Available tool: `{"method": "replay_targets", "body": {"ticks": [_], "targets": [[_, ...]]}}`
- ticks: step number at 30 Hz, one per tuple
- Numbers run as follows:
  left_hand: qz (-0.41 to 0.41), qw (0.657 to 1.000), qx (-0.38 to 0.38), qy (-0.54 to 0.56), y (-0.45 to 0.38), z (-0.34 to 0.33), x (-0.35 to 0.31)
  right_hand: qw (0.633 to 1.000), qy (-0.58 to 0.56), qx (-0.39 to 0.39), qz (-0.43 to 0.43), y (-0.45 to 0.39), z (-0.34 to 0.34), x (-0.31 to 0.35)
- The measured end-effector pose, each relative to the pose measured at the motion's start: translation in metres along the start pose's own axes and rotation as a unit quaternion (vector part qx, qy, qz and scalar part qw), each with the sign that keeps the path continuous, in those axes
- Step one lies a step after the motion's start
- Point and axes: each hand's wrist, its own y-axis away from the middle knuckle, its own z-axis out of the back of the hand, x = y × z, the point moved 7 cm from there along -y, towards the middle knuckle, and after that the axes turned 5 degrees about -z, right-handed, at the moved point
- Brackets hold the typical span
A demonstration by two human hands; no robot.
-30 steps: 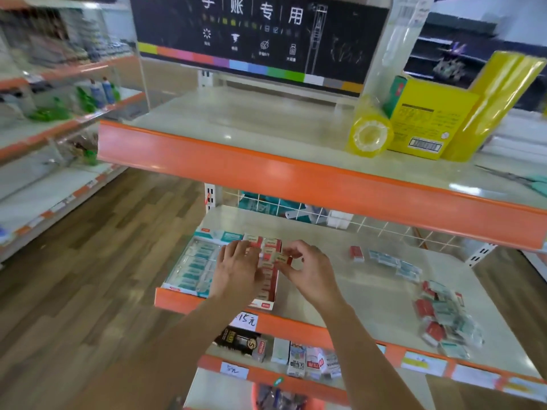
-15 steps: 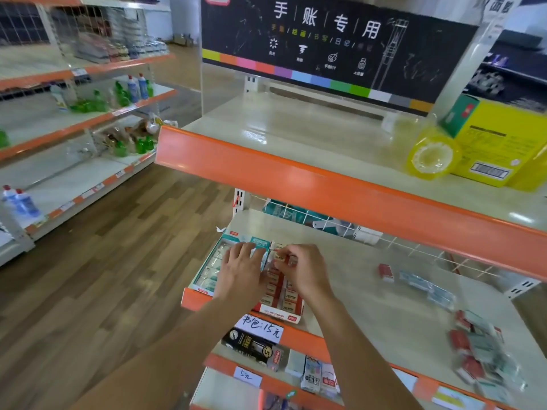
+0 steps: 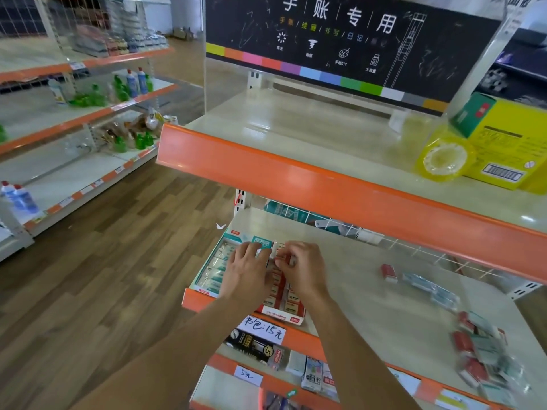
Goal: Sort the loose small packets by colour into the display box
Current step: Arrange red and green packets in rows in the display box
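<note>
The display box [image 3: 207, 287] lies at the left end of the middle shelf, teal packets [image 3: 217, 266] in its left half and red packets [image 3: 285, 303] in its right half. My left hand [image 3: 247, 272] rests flat on the box's middle with fingers straight. My right hand [image 3: 300, 267] is beside it, fingers curled and pinching a small red packet [image 3: 282, 255] over the red rows. Loose packets lie to the right: one red packet [image 3: 388, 272], a few teal ones [image 3: 429, 288], and a mixed pile [image 3: 485, 353].
An orange-edged upper shelf [image 3: 325, 187] overhangs the work area, carrying a yellow tape roll [image 3: 444, 156] and a yellow carton [image 3: 503, 143]. A handwritten price tag [image 3: 263, 329] hangs below the box. More goods sit on the lower shelf [image 3: 296, 371]. Wooden floor lies to the left.
The camera view has swung left and closer. Both hands stay over the box's middle; the right hand has shifted slightly toward the box's back rows.
</note>
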Motion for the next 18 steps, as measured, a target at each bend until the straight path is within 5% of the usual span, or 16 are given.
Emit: {"method": "replay_targets", "body": {"ticks": [18], "targets": [[-0.104,0.994,0.006,0.014,-0.018,-0.032,-0.080,0.993,-0.046,-0.105,-0.029,0.022,0.061,-0.078]]}}
